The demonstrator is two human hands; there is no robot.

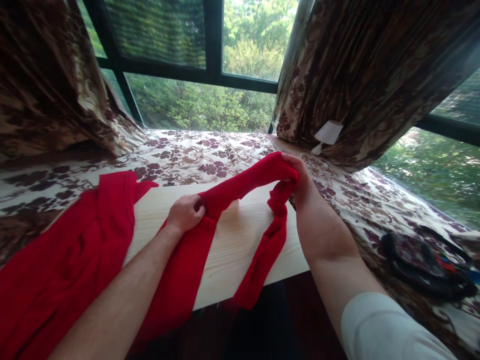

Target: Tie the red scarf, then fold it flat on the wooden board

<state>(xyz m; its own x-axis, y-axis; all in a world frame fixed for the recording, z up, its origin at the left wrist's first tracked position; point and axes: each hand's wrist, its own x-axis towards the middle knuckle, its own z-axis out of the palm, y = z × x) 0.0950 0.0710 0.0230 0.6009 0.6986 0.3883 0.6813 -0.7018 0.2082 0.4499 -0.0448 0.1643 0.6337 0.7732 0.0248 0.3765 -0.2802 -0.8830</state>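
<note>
A red long-sleeved garment lies partly across a light wooden tabletop and drapes over its near edge. My left hand is closed on the cloth near the top of one sleeve. My right hand holds that sleeve up and out to the right, its fingers partly hidden behind the fabric. Beyond my right hand's grip, the sleeve's twisted end hangs down over the front edge. More red cloth is bunched over the tabletop's left end; I cannot tell whether it joins the same garment.
Behind the tabletop is a ledge covered in floral cloth, below windows. A small white lamp stands at the back right by the patterned curtain. A dark bag lies at the right.
</note>
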